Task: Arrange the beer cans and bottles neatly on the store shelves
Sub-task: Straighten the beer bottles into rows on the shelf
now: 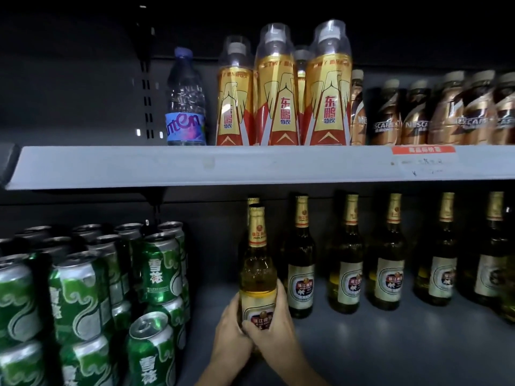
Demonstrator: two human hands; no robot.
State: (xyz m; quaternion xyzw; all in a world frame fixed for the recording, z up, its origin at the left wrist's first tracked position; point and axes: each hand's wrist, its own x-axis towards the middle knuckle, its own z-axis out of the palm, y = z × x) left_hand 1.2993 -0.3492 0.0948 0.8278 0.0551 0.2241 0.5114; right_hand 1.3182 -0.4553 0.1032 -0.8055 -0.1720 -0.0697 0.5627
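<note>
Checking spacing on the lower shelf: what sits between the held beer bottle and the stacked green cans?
Nothing: the head view shows bare dark shelf between the held gold-necked glass beer bottle and green cans.

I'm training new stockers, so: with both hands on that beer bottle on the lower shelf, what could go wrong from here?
1. The held beer bottle is glass; both the left hand and the right hand grip low, so it might tip.
2. The stacked green cans stand close on the left; a nudge could topple them.
3. Another bottle is right beside it; they could clink.
</note>
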